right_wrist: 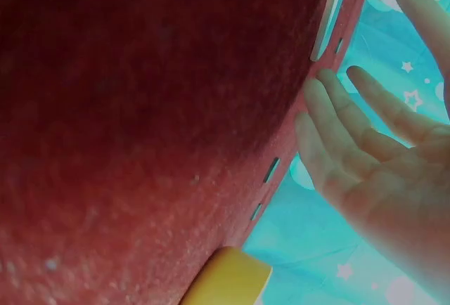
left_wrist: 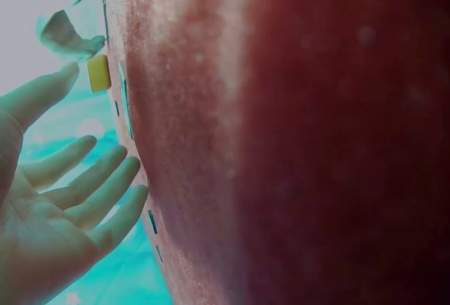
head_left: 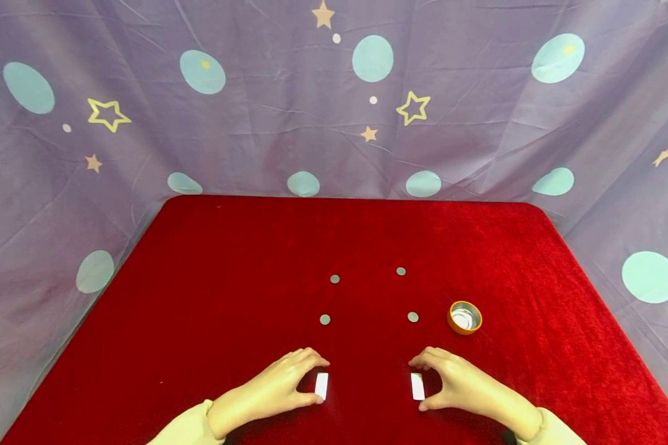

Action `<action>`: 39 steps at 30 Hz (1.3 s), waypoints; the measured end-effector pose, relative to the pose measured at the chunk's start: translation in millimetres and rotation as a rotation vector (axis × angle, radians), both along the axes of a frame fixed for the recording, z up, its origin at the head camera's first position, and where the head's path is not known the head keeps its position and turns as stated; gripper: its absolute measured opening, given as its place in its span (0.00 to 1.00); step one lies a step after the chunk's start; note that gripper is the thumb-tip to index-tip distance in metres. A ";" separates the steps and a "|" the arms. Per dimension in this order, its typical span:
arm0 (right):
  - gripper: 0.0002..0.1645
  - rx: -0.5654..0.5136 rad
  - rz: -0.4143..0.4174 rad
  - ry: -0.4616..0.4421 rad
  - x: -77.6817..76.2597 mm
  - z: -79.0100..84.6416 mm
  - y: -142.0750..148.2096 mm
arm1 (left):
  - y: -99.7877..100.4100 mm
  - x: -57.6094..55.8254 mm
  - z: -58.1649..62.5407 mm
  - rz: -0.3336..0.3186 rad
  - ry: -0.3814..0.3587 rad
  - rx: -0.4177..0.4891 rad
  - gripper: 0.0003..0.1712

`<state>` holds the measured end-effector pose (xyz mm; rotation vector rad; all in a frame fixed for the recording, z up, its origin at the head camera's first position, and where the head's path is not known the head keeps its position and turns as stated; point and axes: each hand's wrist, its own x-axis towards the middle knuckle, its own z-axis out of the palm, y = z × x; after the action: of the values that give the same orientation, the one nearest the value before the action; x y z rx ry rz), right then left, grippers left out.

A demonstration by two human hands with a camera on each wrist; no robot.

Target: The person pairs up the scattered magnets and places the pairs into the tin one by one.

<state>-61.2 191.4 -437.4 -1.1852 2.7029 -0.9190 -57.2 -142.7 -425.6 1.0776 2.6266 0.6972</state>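
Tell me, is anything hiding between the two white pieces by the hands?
Nope! In the head view, only bare red cloth lies between the left white piece and the right white piece.

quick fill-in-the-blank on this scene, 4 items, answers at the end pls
In the head view, the tablecloth is coloured ____.
Exactly ____ round discs lie on it.
The orange bowl stands nearer the person's ____ hand.
In that view, the rectangular piece nearest the left hand is coloured ____.
Missing words: red; four; right; white.
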 end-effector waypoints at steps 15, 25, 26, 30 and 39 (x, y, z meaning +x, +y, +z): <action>0.27 -0.010 0.069 0.025 -2.4 -7.9 -3.8 | 2.0 -5.3 -1.1 -0.014 -0.111 -0.017 0.29; 0.24 -0.021 0.081 0.016 -3.8 -11.6 -4.7 | 3.5 -11.6 -10.6 0.011 -0.183 0.037 0.26; 0.23 -0.018 0.076 0.017 -3.6 -11.6 -4.7 | 4.0 -11.6 -10.5 0.016 -0.187 0.039 0.26; 0.21 -0.006 0.055 0.025 -2.6 -11.8 -6.0 | 5.9 -11.4 -9.9 0.023 -0.173 0.036 0.24; 0.20 0.020 0.039 -0.016 -2.3 -8.9 -7.2 | 10.7 -10.7 -8.4 0.001 -0.083 -0.021 0.20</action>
<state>-63.6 184.3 -446.3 -1.2172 2.6598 -0.8904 -67.9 -132.0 -434.0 1.0195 2.5589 0.6979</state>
